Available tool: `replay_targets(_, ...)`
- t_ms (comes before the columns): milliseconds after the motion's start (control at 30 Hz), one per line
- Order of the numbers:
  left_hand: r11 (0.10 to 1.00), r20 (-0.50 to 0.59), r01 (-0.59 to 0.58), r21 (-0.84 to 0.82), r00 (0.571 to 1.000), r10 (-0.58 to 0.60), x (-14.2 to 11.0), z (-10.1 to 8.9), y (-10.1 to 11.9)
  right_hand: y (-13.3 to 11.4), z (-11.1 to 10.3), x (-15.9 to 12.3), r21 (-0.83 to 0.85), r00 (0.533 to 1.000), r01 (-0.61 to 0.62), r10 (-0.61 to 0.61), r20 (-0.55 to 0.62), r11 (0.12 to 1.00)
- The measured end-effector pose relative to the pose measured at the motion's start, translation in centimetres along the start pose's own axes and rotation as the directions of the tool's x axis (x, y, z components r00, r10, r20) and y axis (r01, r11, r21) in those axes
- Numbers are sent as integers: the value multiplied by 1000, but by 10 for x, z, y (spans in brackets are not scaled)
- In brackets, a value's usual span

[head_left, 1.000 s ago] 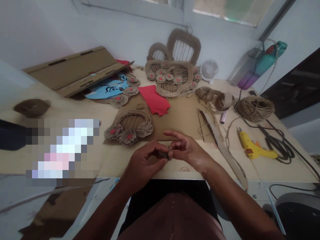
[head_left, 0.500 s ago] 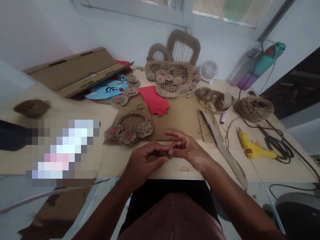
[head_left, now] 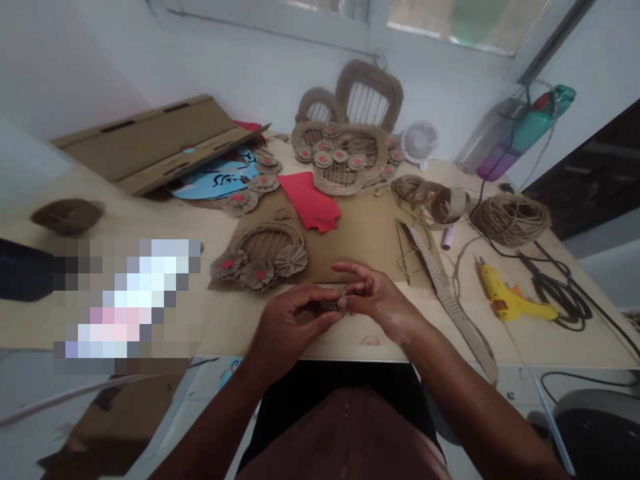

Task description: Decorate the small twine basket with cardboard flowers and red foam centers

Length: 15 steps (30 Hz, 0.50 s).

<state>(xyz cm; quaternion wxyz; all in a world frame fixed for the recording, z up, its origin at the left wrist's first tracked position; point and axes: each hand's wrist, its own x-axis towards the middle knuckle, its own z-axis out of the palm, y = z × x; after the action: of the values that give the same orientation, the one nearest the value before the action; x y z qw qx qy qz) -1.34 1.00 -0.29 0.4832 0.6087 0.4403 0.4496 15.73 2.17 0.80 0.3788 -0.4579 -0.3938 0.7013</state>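
Note:
Close to the table's front edge, my left hand (head_left: pixel 297 320) and my right hand (head_left: pixel 373 300) meet fingertip to fingertip. Both pinch a small brown piece (head_left: pixel 332 305), mostly hidden by the fingers; it looks like folded paper, but its shape is unclear. Just beyond my left hand lies a twine-wrapped basket shape (head_left: pixel 265 247) with pleated paper flowers along its lower side. Two of these flowers have red centres; the right-hand flower (head_left: pixel 291 260) shows none. A brown cardboard sheet (head_left: pixel 370 233) lies under the basket, with a red paper piece (head_left: pixel 313 203) on it.
To the right are a yellow glue gun (head_left: pixel 510 297) with its cable, a corrugated cardboard strip (head_left: pixel 445 293) and a twine ball (head_left: pixel 513 220). Finished twine frames (head_left: pixel 370 93), a small white fan (head_left: pixel 419 141) and an open cardboard box (head_left: pixel 150 140) stand at the back.
The view has shifted very slightly. Both hands keep the same pinch on the small brown piece, with hardly any finger movement.

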Motion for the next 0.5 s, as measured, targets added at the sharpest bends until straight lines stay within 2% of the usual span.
replay_targets(200,999,-77,-27,27,997,29,-2,2,-5,-2,1,0,-10,1000,-13,13,-20,1000)
replay_targets(500,998,-103,-66,11,992,67,-5,4,-9,0,3,1,-44,998,6,-8,-60,999)
